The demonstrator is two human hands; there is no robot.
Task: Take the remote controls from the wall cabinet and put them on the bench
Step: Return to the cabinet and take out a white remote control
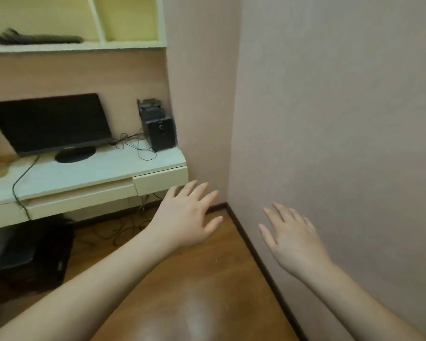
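My left hand (188, 212) is stretched out in front of me, palm down, fingers spread, holding nothing. My right hand (289, 236) is likewise open and empty, close to the pink wall on the right. High at the upper left hangs a pale yellow-green wall cabinet (123, 44) with open compartments. Dark elongated objects (32, 38) lie on its left shelf, too blurred to tell whether they are remote controls. No bench is in view.
A white desk (89, 173) with drawers stands at the left, carrying a black monitor (52, 123), a black speaker (159, 129) and loose cables. A dark box (35, 254) sits under the desk. Pink walls meet at a corner ahead. The floor is brown wood.
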